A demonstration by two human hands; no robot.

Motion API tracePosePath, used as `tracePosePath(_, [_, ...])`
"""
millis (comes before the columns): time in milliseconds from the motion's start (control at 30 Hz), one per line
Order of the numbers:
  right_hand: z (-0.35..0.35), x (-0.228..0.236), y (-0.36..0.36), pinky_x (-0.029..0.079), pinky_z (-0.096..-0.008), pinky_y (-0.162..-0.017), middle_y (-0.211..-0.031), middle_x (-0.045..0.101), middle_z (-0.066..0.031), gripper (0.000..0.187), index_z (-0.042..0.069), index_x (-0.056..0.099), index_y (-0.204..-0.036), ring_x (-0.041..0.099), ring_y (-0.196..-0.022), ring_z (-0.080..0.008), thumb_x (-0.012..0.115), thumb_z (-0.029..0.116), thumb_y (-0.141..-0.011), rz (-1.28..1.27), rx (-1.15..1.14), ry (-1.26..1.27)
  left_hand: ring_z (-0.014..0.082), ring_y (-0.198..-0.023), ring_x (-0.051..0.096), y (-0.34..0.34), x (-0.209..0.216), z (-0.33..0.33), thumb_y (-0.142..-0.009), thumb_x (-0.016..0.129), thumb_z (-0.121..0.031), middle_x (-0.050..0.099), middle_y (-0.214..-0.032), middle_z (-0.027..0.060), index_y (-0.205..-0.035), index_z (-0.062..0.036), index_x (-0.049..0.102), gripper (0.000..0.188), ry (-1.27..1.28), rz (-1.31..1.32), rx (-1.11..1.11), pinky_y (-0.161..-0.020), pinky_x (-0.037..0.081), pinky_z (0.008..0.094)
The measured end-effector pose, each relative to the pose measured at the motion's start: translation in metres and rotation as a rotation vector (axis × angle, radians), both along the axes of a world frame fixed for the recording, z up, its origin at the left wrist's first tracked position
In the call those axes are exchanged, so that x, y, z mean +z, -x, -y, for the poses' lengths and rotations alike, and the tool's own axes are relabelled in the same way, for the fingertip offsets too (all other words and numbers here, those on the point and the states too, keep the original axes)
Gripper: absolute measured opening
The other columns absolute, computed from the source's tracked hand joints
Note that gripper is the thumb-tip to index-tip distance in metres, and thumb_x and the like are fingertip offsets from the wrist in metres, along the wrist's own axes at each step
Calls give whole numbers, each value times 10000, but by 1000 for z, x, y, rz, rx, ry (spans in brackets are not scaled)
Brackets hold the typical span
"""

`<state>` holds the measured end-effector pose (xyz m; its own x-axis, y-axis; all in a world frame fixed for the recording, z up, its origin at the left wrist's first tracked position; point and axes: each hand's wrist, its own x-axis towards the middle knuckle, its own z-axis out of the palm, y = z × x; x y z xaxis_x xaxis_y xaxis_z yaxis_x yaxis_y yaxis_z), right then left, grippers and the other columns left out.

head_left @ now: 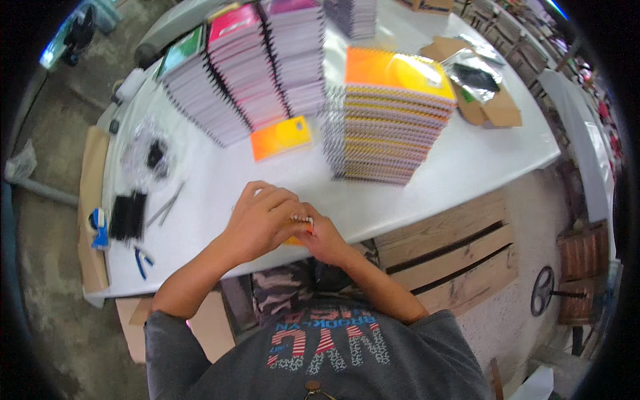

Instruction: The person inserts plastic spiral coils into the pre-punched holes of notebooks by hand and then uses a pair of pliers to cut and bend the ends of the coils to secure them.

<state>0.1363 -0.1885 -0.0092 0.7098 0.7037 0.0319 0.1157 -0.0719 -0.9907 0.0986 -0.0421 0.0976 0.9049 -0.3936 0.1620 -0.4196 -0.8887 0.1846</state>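
Orange notebook (292, 241) is gripped by closely curled fingers (283, 199), left hand (260, 220) arched beside right hand (325, 241).

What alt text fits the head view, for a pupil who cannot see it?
A person's left hand and right hand hold a mostly hidden orange item at the near edge of a white table. Beyond them stand tall stacks of spiral notebooks, with an orange notebook lying in front; blue-handled pliers lie at left.
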Motion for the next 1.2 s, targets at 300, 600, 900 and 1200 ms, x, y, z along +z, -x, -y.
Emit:
tracePosePath(300, [106,183,-100,392,-347,-945,-1043,628,-137,244,23,588,-929,551,-1076,-256,576,-86,-711,957,-533,-496,243,-862,595,-82,128,38,-684,695,-132,619,-943,72,-937,-81,609,272,204,710,-134,-714,450,347])
tracePosePath(600, [128,138,-157,320,-345,-1008,-1198,549,-177,354,-17,539,-1168,464,-1189,-255,513,139,-851,514,-580,-557,312,-1167,466,-134,47,66,-787,664,-236,510,-1205,192,-1143,-3,525,448,674,693,218,-970,367,371])
tracePosePath(900, [76,129,-139,407,-330,-912,-1158,564,-220,416,-52,496,-1205,547,-1085,-276,374,256,-954,630,-992,-352,73,-621,447,-150,25,91,-877,595,-202,535,-673,13,-753,7,567,245,1137,743,499,-582,392,227])
tracePosePath(1200, [72,132,-133,408,-306,-900,-1112,590,-167,439,-68,529,-1154,550,-1030,-212,350,288,-970,643,-1050,-348,77,-616,465,-152,32,91,-847,633,-194,547,-673,10,-726,5,552,246,1142,814,428,-596,409,224])
